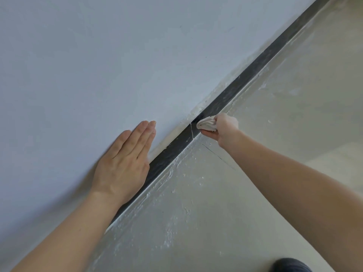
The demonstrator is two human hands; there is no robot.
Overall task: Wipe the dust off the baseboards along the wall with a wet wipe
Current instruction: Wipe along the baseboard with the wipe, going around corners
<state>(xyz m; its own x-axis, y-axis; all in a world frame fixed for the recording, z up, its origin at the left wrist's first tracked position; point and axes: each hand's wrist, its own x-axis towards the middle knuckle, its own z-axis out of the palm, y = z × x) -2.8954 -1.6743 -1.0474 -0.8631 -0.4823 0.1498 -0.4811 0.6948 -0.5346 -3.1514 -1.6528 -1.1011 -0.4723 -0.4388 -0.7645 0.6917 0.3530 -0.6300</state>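
Dark baseboard (pixel 241 83) runs along foot of pale wall (pixel 98 55) | right hand (pixel 224 127) fingers clenched round crumpled wet wipe (pixel 206 124), pressed on baseboard just right of a joint | left hand (pixel 125 160) flat on wall, fingers straight | dusty floor (pixel 265 163) to the right

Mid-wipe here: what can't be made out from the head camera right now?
1. Head view: part of the near baseboard is covered by the left hand and its forearm.
2. Head view: the right hand's fingertips are hidden by the wet wipe and the hand's own back.
3. Head view: a dark shape is cut off by the bottom edge; unidentifiable.
4. Head view: dust on the far baseboard is too small to judge.
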